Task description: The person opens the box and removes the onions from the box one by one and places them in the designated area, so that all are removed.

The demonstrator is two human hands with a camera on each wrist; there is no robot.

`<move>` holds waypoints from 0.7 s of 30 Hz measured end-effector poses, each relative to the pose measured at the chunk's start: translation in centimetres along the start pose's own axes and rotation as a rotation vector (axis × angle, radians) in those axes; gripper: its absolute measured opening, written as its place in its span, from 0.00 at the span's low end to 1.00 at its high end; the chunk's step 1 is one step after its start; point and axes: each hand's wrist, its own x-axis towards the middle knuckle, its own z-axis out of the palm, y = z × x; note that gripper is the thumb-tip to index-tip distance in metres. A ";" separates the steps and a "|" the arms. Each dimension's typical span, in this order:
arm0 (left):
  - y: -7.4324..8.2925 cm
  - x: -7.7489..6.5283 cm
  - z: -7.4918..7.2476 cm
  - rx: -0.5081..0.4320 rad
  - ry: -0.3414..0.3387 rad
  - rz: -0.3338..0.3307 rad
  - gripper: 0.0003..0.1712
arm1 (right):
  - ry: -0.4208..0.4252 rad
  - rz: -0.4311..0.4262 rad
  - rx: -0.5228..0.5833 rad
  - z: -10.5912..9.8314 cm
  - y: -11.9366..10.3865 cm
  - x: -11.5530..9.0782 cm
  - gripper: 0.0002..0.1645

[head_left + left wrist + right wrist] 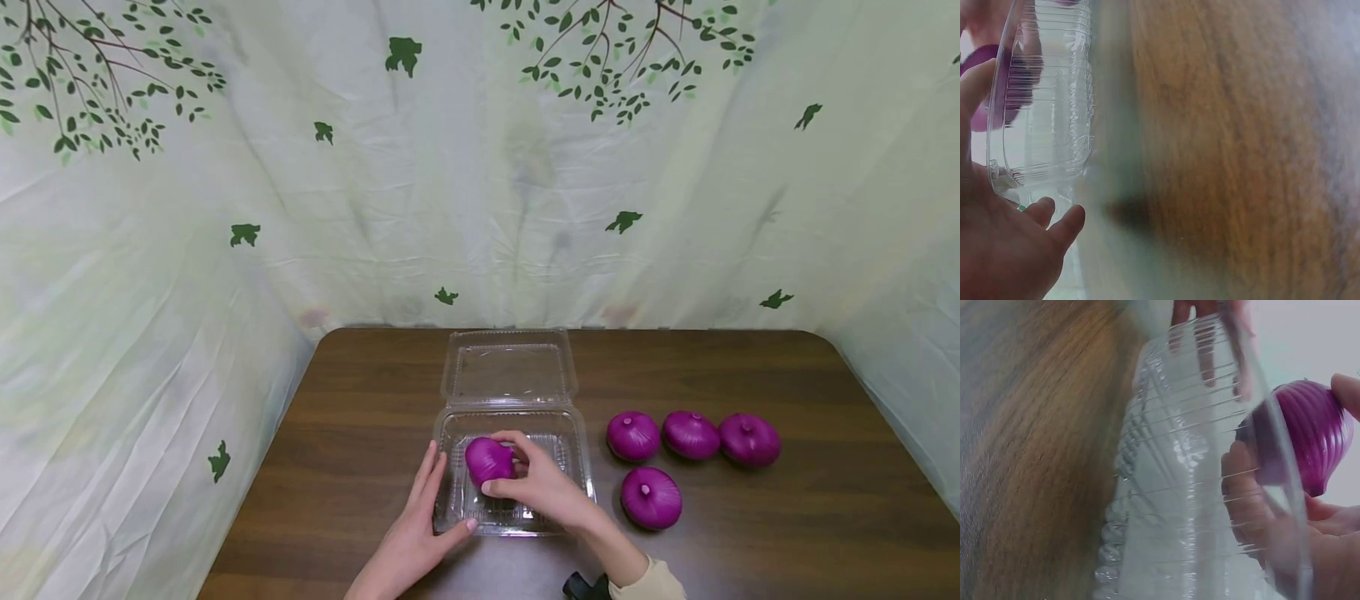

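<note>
A purple onion (487,461) is in my right hand (543,492), pinched between thumb and fingers. It is over the base of a clear plastic clamshell container (581,450), whose lid (510,375) lies folded back, away from me. In the right wrist view the onion (1315,428) shows above the container's rim, stem end toward the palm. My left hand (405,542) steadies the container's near left corner. Its straight fingers lie along the left side, and the thumb is at the front rim. The left wrist view shows the ribbed clear wall (1054,106) beside the left hand (1007,244).
Right of the container, three purple onions (691,435) stand in a row, with another onion (651,498) nearer me. All are on a brown wooden table (360,400). A pale curtain (480,208) with leaf prints hangs behind. Something black (585,587) is by my right sleeve.
</note>
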 end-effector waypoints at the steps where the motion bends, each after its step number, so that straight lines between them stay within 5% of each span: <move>1: 0.0 0.0 0.0 0.000 0.000 -0.001 0.57 | 0.002 0.002 0.007 -0.1 -0.1 -0.2 0.39; 21: 0.0 -0.1 0.0 -0.010 0.014 0.006 0.57 | 0.084 -0.068 0.094 -2.6 -1.7 -3.8 0.42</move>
